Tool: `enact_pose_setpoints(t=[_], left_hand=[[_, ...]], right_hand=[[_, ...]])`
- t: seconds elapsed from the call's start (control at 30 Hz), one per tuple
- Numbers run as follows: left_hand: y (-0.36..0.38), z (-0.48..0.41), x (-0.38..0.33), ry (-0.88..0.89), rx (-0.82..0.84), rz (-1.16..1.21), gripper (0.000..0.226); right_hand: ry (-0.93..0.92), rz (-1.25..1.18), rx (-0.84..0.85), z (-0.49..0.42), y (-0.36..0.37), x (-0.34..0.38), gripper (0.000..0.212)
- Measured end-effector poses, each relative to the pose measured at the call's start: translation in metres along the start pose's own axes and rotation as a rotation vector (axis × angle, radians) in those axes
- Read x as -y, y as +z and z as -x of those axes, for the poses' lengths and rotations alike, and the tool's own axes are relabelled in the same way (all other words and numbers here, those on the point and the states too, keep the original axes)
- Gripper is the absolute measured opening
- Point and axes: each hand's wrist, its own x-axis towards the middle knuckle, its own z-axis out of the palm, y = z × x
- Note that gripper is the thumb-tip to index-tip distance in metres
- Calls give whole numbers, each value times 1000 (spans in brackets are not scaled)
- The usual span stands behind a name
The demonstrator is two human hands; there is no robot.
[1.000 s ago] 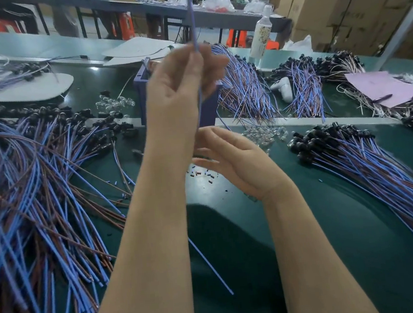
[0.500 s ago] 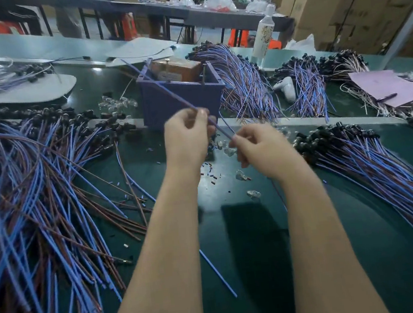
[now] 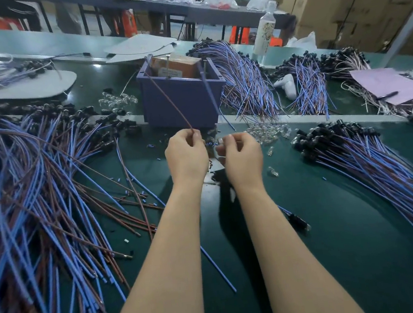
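Both hands have come down low, close to the dark green table (image 3: 334, 219). A moment ago the left one was up high with a wire.

Now the left hand (image 3: 186, 156) pinches a thin brown wire (image 3: 168, 96) in a tight grip of thumb and finger. The wire pokes up and away in front of the purple plastic box (image 3: 182, 102). Holding it by the bottom end likely keeps that end still for the small work.

The right hand (image 3: 242, 156) is just beside it, fingers curled in. A thin blue wire (image 3: 210, 92) slants down to just above those fingers. I cannot tell if that grip has hold of it or of some tiny part.

The hands are almost touching, so I think the two ends are being joined or fitted.

The loose pile of blue and brown wires (image 3: 39, 199) lies on the left. The bundle of wires with black caps (image 3: 366, 160) is on the right, maybe the finished ones. Little clear bulbs (image 3: 266, 131) sit near the right hand, easy to grab.
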Motion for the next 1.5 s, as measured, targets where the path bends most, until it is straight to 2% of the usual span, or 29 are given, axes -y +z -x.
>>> enact_pose_setpoints(t=[0.17, 0.3, 0.4, 1.0, 1.27, 1.5], left_hand=[[1, 2, -1, -11, 27, 13, 24], [1, 3, -2, -31, 65, -13, 24], [1, 4, -2, -31, 67, -24, 25], [1, 7, -2, -14, -8, -36, 23], [6, 11, 0, 53, -60, -91, 19], [5, 10, 1, 39, -119, -45, 18]], right_hand=[[-74, 117, -53, 2, -6, 0, 8], [-147, 304, 12, 6, -6, -1, 22], [-140, 355, 44, 8, -4, -1, 25], [-160, 396, 98, 11, -3, 1, 15], [-131, 408, 104, 12, -4, 2, 13], [-139, 407, 118, 12, -4, 3, 14]])
